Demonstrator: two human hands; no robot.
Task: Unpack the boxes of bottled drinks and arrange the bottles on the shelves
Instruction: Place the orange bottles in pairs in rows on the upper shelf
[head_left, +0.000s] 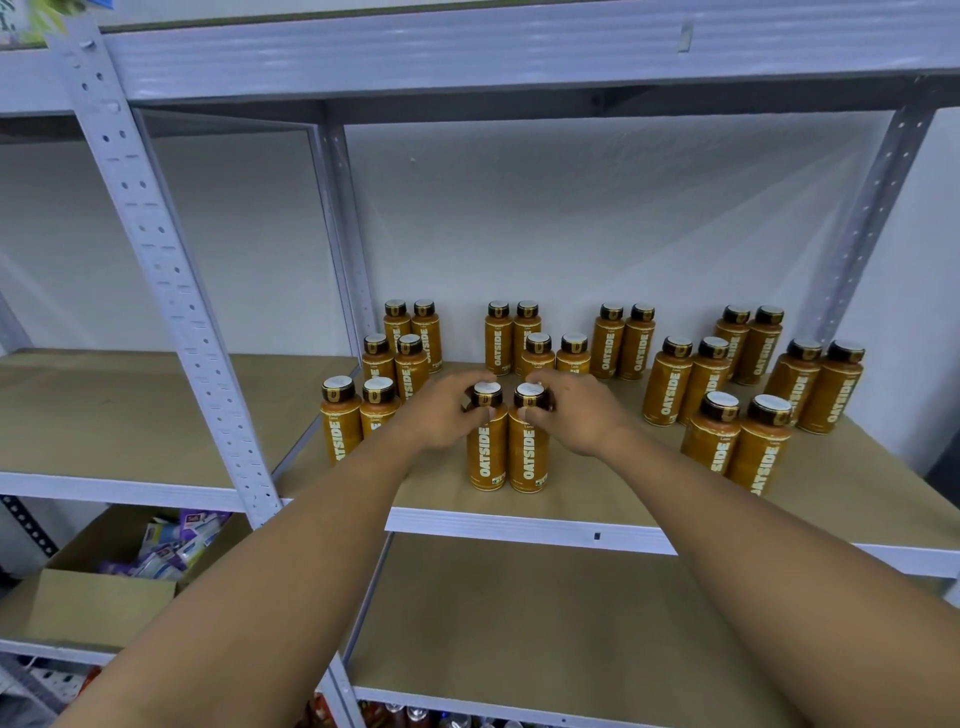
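Shelving of pale metal fills my view, with a perforated upright (171, 291) slanting across the left and a beam (467, 52) overhead that leaves tall open room above the bottle caps. The working shelf (597, 483) is a brown board backed by a white wall (571, 218). Its front rail (519, 525) runs just before the nearest bottles, with a bare strip of board between. Left of the upright, the neighbouring shelf (104, 405) is brown board too. Below I see a lower shelf (571, 623) and, down left, a cardboard box (98, 597) holding small packets.

Other bottles (670, 382) stand upright in pairs, set in rows that run back to the wall: one row to the left, one to the right, another at far right, and two pairs behind my hands. Lanes of bare board run between the rows. The nearest left pair is partly hidden behind my left forearm.

Both task bottles stand upright near the shelf's front edge at centre, side by side, touching or nearly so. Their long axes are vertical, and the white "OATSIDE" lettering runs up the labels, facing me. My left hand (441, 413) has its fingers curled around the dark cap of the left front bottle (487, 452). My right hand (582, 415) grasps the cap of the right front bottle (529, 457) the same way.
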